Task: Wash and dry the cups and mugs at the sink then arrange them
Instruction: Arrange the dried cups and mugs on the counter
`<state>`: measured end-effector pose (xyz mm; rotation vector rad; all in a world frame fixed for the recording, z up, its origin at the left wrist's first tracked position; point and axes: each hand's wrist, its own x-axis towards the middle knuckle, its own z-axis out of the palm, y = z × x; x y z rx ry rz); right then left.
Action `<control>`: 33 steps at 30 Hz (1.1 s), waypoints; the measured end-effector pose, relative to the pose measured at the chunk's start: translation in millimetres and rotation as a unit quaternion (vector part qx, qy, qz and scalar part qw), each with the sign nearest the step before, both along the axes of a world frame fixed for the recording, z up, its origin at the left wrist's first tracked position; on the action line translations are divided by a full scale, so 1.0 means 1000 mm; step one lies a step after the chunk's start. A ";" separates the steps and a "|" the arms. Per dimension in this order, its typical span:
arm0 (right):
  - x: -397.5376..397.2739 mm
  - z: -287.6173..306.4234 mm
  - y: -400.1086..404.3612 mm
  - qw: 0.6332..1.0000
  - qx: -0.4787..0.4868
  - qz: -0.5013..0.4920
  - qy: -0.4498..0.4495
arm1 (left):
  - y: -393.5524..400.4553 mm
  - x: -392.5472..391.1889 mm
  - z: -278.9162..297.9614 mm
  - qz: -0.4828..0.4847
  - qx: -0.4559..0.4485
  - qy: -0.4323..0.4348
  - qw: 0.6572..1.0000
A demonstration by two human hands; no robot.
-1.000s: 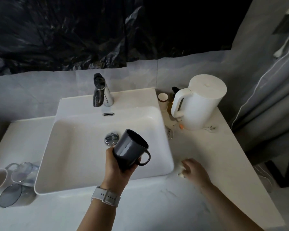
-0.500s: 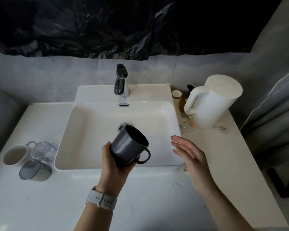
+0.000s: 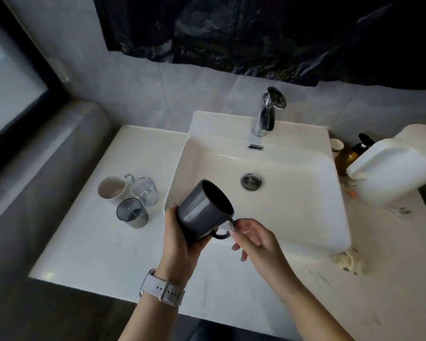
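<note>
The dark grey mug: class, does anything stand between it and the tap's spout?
Nothing visible does. The dark grey mug, held by the left hand and pinched at the handle by the right hand, faces open basin up to the tap.

Mostly white and grey, with black above.

Glossy dark grey mug [image 3: 202,212], black inside; white sink [image 3: 305,217]; white countertop [image 3: 103,242] with faint grey veining; chrome tap [image 3: 266,116]; cream mug [image 3: 112,187]; clear glass cup [image 3: 144,194]; smoky blue-grey glass [image 3: 132,212]; white kettle [image 3: 394,168]; amber bottle [image 3: 347,156], black pump; white watch strap [image 3: 162,290]; black plastic sheet [image 3: 256,28].
</note>
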<state>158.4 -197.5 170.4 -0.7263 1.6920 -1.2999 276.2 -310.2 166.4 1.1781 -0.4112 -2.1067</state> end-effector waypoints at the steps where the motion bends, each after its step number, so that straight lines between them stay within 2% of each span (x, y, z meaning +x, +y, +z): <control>1: 0.004 0.001 -0.003 1.000 -0.004 0.007 -0.018 | 0.001 0.005 0.001 -0.002 -0.010 -0.003 1.000; 4: 0.012 0.004 -0.010 0.990 -0.003 0.045 -0.133 | 0.005 0.016 0.005 0.004 -0.030 -0.031 0.999; 6: 0.016 0.006 -0.014 0.966 -0.001 0.063 -0.252 | 0.008 0.023 0.008 0.003 -0.043 -0.059 0.997; 8: 0.019 0.005 -0.020 0.949 -0.002 0.072 -0.308 | 0.009 0.031 0.010 -0.012 -0.059 -0.091 0.994; 14: 0.030 0.007 -0.038 0.957 0.025 0.066 -0.283 | 0.003 0.052 0.014 -0.054 -0.094 -0.143 0.984; 18: 0.038 0.011 -0.056 0.989 -0.028 0.070 -0.124 | -0.026 0.075 0.014 -0.060 -0.162 -0.228 0.958; 21: 0.040 0.011 -0.073 0.995 -0.029 0.042 -0.081 | -0.062 0.099 0.013 -0.055 -0.201 -0.276 0.938; 25: 0.045 0.009 -0.105 0.998 -0.022 -0.006 -0.060 | -0.130 0.128 0.005 -0.069 -0.268 -0.363 0.889; 29: 0.065 0.003 -0.143 0.998 0.002 -0.064 -0.029 | -0.200 0.148 -0.012 -0.119 -0.318 -0.402 0.850; 30: 0.073 0.001 -0.154 0.996 0.007 -0.082 -0.031 | -0.217 0.153 -0.021 -0.155 -0.334 -0.425 0.827; 33: 0.098 -0.006 -0.187 0.992 0.032 -0.119 -0.030 | -0.263 0.167 -0.054 -0.294 -0.390 -0.507 0.710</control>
